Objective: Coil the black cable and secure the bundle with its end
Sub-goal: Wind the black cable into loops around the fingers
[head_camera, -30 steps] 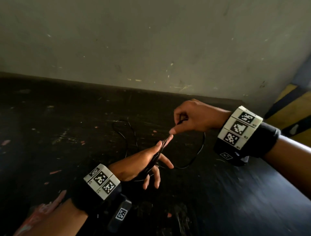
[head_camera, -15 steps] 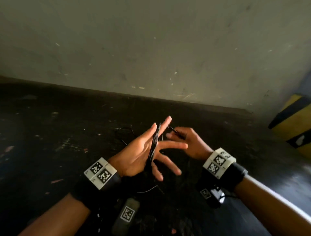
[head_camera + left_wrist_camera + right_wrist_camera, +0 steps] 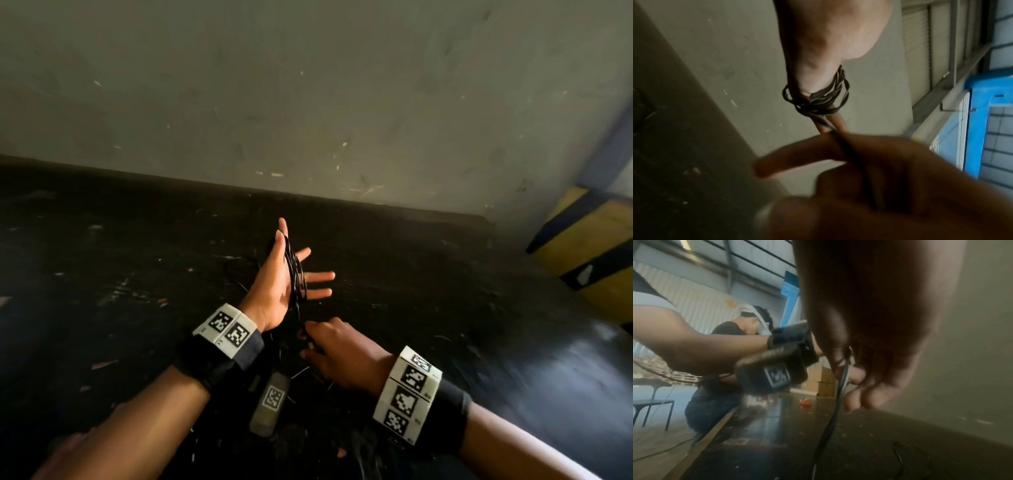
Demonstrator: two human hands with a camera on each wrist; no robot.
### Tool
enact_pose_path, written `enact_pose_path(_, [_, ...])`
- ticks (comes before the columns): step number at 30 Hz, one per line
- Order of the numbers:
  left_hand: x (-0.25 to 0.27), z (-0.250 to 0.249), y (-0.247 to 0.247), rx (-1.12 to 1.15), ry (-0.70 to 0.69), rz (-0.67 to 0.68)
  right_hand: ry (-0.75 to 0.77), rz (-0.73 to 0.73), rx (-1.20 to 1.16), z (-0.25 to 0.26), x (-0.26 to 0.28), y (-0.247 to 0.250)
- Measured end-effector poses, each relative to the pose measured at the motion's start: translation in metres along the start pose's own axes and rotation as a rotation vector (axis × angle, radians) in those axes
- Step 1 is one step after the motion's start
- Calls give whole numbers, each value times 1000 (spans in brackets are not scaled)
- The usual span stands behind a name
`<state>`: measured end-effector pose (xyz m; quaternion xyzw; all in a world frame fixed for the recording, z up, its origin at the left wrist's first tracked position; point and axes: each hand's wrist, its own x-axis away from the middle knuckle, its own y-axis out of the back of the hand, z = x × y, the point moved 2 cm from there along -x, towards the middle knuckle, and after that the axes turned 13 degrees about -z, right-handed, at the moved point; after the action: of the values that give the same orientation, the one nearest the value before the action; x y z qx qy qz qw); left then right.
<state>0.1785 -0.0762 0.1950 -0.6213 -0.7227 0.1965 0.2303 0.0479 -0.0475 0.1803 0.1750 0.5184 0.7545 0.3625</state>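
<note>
My left hand point(image 3: 274, 284) is held up over the dark table with the palm showing and the fingers straight and spread. Several turns of the thin black cable point(image 3: 295, 274) are wound round it between thumb and fingers; the left wrist view shows this coil point(image 3: 818, 97) close up. Just below the left wrist, my right hand point(image 3: 317, 342) pinches the cable's free strand point(image 3: 842, 379), which is pulled taut from the coil. The slack point(image 3: 826, 431) drops to the table, and a loose loop point(image 3: 236, 270) lies beyond the left hand.
The black table point(image 3: 445, 325) runs up to a grey wall point(image 3: 308, 102). A yellow and black striped post point(image 3: 589, 246) stands at the far right. Another person point(image 3: 729, 340) bends over beyond the table's end, near a dark chair point(image 3: 651, 404).
My right hand has come from beyond the left fingertips down to the left wrist, carrying the cable round. The left hand has turned its fingers upward, and less slack lies on the table.
</note>
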Motion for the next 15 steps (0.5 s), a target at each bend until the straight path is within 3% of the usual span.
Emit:
enact_pose_path(3, [3,20,6,-195,6,-13,-12,42,-35,3,10,13])
enact_pose_path(9, [19,50,14,-555,9,44,-158,332,-59,1,21,52])
enact_pose_path(15, [22,60,13,-588,86,59,-138,451,57,13,17,82])
